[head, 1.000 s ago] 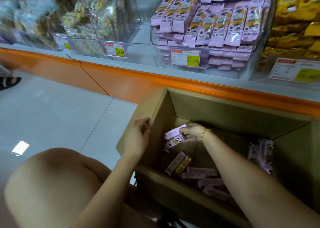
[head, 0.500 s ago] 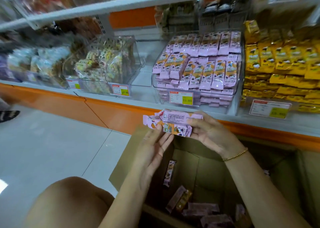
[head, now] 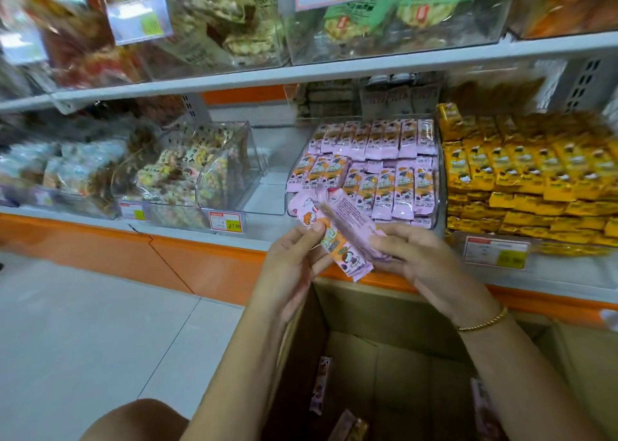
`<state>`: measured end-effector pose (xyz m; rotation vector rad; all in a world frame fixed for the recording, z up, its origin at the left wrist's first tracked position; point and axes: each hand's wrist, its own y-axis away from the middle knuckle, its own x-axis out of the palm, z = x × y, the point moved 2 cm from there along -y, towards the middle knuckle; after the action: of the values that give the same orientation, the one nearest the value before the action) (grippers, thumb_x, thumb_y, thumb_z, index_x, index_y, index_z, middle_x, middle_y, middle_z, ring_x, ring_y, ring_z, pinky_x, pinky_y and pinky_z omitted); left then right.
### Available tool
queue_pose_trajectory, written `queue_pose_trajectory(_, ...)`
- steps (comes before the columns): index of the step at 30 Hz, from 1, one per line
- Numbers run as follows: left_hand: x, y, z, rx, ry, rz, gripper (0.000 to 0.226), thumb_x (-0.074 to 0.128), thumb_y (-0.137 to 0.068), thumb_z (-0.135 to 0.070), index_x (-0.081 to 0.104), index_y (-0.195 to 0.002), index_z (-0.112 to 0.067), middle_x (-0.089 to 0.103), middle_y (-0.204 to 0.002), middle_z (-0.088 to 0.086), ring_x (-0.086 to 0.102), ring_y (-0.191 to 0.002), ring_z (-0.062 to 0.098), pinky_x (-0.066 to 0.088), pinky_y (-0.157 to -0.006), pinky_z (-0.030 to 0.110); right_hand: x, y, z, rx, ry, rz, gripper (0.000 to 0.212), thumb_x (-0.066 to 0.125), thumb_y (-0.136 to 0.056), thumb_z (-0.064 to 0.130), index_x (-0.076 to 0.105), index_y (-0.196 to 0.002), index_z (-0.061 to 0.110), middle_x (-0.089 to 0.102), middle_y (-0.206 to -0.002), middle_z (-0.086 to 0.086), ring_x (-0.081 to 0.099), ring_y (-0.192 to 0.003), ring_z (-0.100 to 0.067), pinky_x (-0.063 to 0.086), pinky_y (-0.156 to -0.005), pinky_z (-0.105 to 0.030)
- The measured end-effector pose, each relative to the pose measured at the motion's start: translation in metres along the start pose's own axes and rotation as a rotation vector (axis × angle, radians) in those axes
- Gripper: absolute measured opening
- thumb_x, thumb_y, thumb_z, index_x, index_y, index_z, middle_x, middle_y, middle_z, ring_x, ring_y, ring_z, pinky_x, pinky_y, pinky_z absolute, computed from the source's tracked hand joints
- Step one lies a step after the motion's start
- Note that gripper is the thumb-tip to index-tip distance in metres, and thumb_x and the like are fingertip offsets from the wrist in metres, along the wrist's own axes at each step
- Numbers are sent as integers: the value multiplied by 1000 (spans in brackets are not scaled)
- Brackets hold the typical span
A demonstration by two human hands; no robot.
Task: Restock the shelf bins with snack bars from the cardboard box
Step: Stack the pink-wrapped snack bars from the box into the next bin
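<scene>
Snack bars [head: 337, 226]: pink bundle held above the cardboard box [head: 384, 306].
Left hand [head: 291, 256]: fingers pinch the bundle.
Right hand [head: 418, 260]: fingers grip the bundle.
Shelf bin [head: 440, 186]: behind the box, rows of pink bars.
Box contents: a few loose bars [head: 320, 387].

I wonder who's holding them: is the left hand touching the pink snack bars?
Touching. The head view shows the left hand pinching the pink snack bars, its thumb pressed on their front; the right hand holds them too.
</scene>
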<state>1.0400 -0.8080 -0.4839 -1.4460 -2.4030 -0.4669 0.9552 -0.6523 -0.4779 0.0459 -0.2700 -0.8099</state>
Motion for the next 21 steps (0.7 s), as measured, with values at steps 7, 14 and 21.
queue_pose_trajectory(7, 19, -31, -40, 103, -357, -2, 17, 65, -87, -16, 56, -73, -15, 52, -53, -12, 52, -50, 1, 51, -67, 20, -6, -1, 20, -605, 827, -588, 39, 76, -77, 14, 59, -112, 14, 61, -101, 7, 58, -80, 3, 51, -65, -10)
queue_pose_trajectory(14, 52, -120, -68, 169, -1023, -180, 31, 79, -74, -37, 57, -72, -14, 64, -68, 5, 58, -58, 16, 50, -61, 26, -11, -34, 38, -575, 1124, -787, 34, 76, -78, 27, 57, -101, 9, 66, -84, -7, 61, -83, -25, 37, -56, -24)
queue_pose_trajectory(21, 59, -152, -71, 242, -1530, -165, 24, 74, -80, -27, 71, -87, -4, 72, -91, 10, 65, -84, 23, 48, -69, 29, -5, -68, 37, -417, 1198, -597, 40, 71, -84, 33, 50, -106, 7, 65, -94, -12, 62, -86, -30, 37, -60, -30)
